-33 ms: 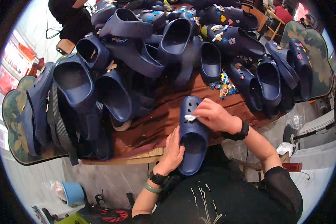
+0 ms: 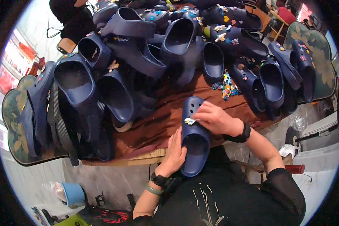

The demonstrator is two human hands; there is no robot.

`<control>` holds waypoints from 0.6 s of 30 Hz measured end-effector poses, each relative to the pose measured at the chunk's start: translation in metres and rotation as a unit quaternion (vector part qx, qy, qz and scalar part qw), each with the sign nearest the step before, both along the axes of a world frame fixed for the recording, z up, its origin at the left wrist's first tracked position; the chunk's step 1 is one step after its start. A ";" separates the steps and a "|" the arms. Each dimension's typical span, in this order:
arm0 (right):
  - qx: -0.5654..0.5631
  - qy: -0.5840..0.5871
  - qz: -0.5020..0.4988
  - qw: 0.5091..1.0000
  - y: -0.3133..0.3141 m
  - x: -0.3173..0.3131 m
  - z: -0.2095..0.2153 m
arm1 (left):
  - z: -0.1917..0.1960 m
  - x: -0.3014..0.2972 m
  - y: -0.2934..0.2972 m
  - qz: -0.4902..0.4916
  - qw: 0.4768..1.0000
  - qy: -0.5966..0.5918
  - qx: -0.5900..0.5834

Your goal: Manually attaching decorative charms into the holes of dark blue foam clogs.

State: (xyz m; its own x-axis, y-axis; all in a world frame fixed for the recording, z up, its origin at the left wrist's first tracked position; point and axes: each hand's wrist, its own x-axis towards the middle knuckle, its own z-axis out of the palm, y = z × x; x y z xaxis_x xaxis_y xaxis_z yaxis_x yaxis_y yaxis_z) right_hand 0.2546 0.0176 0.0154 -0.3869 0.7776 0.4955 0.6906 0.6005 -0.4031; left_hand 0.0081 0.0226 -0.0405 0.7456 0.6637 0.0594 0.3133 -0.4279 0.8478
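A navy slip-on clog (image 2: pixel 195 152) with round holes in its toe lies toe away from me at the table's front edge. My left hand (image 2: pixel 174 150) grips its left side, fingers along the edge. Over the toe my right hand (image 2: pixel 214 117) is closed, its fingertips pinching a small white shoe charm (image 2: pixel 190 121) with touches of yellow and blue against the holes. Whether the charm's stem sits in a hole is hidden. Beyond the clog lies a pile of colourful charms (image 2: pixel 227 89).
Many navy clogs (image 2: pixel 73 84) are heaped along the left and back of the table, several with charms. More clogs (image 2: pixel 272 81) stand at the right. A brown cloth (image 2: pixel 169 109) covers the tabletop. On the floor at lower left is a blue bucket (image 2: pixel 74 194).
My right hand has shifted very slightly, with its fingers lower over the clog's toe and the white charm a little to the left. My left hand keeps its hold.
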 end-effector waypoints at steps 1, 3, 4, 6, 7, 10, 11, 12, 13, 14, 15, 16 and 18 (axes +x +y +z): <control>-0.004 -0.027 0.015 1.000 0.000 -0.006 0.003 | 0.000 0.001 0.000 -0.002 1.000 -0.005 0.003; -0.001 -0.086 0.011 0.996 0.002 -0.012 0.008 | -0.001 0.002 -0.002 0.005 1.000 0.000 0.003; 0.003 -0.142 0.007 0.990 0.003 -0.014 0.011 | -0.001 0.002 -0.003 0.012 1.000 0.007 0.004; 0.006 -0.195 0.004 0.981 0.004 -0.018 0.018 | 0.000 0.002 -0.004 0.017 1.000 0.003 0.005; 0.016 -0.235 0.009 0.972 0.003 -0.019 0.020 | 0.000 0.003 -0.005 0.020 1.000 0.001 0.008; 0.012 -0.297 0.031 0.954 0.006 -0.023 0.029 | -0.004 0.002 -0.005 0.030 0.999 0.012 0.013; 0.000 -0.318 0.048 0.947 0.007 -0.024 0.034 | -0.005 0.002 -0.005 0.030 0.999 0.012 0.012; 0.000 -0.318 0.048 0.947 0.006 -0.027 0.037 | -0.005 0.002 -0.006 0.030 0.999 0.007 0.019; 0.005 -0.355 0.054 0.933 0.005 -0.029 0.041 | -0.005 0.003 -0.005 0.030 0.999 0.001 0.028; 0.010 -0.392 0.060 0.918 0.005 -0.032 0.043 | -0.003 0.003 -0.004 0.031 0.999 0.001 0.029; 0.011 -0.392 0.060 0.918 0.008 -0.034 0.044 | -0.001 0.003 -0.003 0.033 0.998 -0.034 0.034; 0.004 -0.385 0.059 0.921 0.010 -0.036 0.044 | 0.002 0.004 -0.003 0.035 0.996 -0.070 0.038; -0.002 -0.377 0.060 0.924 0.015 -0.034 0.043 | 0.011 0.006 0.008 0.016 0.993 -0.067 0.094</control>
